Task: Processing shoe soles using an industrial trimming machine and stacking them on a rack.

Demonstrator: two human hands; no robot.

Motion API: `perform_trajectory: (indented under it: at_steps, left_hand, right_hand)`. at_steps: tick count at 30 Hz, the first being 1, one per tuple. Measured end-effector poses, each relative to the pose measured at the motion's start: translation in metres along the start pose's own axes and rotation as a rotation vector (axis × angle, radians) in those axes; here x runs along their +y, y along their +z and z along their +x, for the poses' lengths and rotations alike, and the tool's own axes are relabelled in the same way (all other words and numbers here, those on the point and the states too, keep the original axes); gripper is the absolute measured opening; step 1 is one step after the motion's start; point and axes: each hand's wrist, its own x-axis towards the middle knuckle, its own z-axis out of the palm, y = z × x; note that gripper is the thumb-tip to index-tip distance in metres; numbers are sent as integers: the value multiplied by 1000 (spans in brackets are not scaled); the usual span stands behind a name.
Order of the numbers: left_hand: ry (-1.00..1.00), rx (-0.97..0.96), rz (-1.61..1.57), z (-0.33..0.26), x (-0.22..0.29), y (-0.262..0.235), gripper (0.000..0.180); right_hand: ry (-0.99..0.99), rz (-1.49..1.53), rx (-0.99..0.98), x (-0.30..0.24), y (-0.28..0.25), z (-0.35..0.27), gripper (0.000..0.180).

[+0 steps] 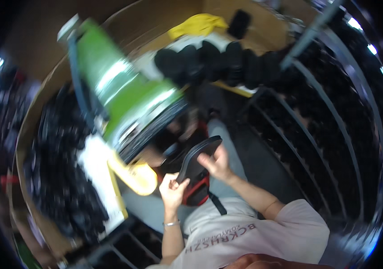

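We see both hands closed on one black shoe sole [198, 158], held tilted over the lap, just in front of the green machine [124, 98]. The left hand [172, 187] grips the sole's lower end, fingers curled around it; a thin bracelet [172, 223] circles that wrist. The right hand [216, 162] clasps the sole's right edge higher up. Just under the sole we make out a red and black piece [199, 192], too blurred to identify. More black soles [227, 60] stand in a row beyond, with a yellow cloth [198, 24] behind them. Racks of dark soles [317, 130] fill the right side.
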Motion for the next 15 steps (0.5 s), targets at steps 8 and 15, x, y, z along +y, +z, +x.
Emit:
perform_trajectory:
  at_steps: [8,15]
  left_hand:
    - [-149,-506,119,61,14,97,35]
    - [-261,-453,163,76,-23,87,35]
  right_hand:
    - [-101,-133,384,-10,-76,20,40]
    - [-315,-406,629,-51,-208,154,39]
